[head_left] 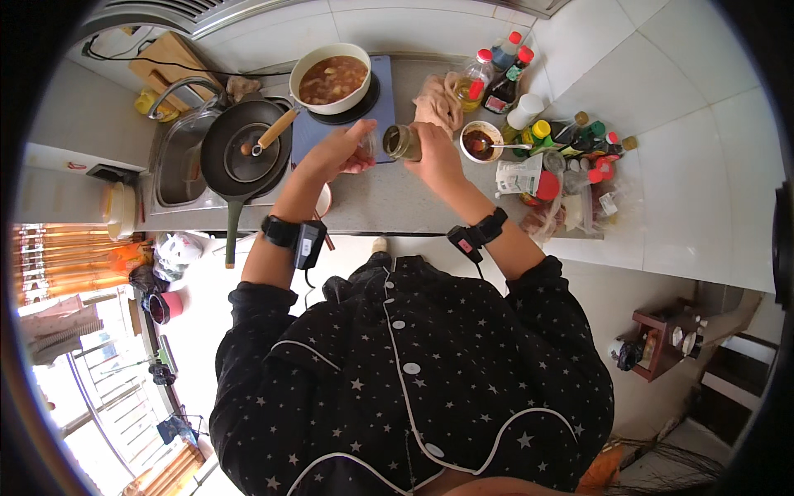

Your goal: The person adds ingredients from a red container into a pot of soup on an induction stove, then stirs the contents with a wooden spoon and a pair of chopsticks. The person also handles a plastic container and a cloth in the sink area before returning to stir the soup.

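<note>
In my right hand (432, 155) is a small glass jar (402, 142), tilted with its open mouth towards the left; something dark shows inside. My left hand (347, 150) holds a clear lid or cup (370, 146) by its rim, close beside the jar's mouth but apart from it. Behind the hands, a cream pot (333, 110) with a wooden handle holds brown broth with chunks (333, 79) on an induction cooker (386, 93). To the right of my right hand stands a white bowl (466, 149) of dark sauce with a spoon (512, 146) in it.
A dark frying pan (214, 164) with a glass lid (239, 167) lies over the edge of the steel sink (162, 180). Red-capped bottles (474, 87), a crumpled cloth (437, 102) and a red-lidded jar (547, 186) crowd the right side. Another bowl (324, 199) with chopsticks sits partly behind my left forearm.
</note>
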{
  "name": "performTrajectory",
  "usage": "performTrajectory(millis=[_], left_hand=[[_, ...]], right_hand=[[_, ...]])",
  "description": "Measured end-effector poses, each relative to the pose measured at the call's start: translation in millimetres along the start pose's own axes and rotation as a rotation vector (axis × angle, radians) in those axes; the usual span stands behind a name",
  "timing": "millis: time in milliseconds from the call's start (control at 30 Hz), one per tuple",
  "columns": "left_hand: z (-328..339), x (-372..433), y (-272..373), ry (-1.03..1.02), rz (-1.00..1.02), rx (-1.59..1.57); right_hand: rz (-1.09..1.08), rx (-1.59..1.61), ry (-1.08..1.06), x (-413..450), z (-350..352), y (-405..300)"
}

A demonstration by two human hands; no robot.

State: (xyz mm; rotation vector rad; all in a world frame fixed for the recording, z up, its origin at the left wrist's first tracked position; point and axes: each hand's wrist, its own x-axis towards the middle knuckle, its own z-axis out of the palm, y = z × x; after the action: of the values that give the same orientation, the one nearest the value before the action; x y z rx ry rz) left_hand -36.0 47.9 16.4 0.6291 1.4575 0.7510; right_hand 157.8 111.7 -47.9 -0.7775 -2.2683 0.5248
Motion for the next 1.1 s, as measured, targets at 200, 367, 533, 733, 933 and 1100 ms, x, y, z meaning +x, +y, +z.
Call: performTrajectory(millis=[200,367,533,733,933,1100], left_hand=[[8.9,0.7,-29.8,-0.058,0.691,-0.119],[26.0,3.9,-36.4,-0.064,0.772,-0.205],[35.0,3.5,-32.9,-0.071,0.79,-0.225],[34.7,3.1,-36.2,-0.067,0.762,-0.215],[34.3,3.3,-38.4,-0.066,0.741,-0.226],[33.8,6.0,-40.5,-0.048,0.738,-0.2]], right_hand=[[-0.015,-0.023,0.108,19.4,-30.4,-1.9],[-0.216,-0.184,-0.017,40.5,-59.2,-9.7],[-0.249,-0.294,-0.116,46.8,-76.1,-19.5],[-0.308,-0.378,-0.136,49.8,-76.1,-24.4],[-0.339,-0.452,-0.157,50.8,-76.0,-33.2],[-0.338,-0.456,-0.156,49.5,-74.9,-33.2]])
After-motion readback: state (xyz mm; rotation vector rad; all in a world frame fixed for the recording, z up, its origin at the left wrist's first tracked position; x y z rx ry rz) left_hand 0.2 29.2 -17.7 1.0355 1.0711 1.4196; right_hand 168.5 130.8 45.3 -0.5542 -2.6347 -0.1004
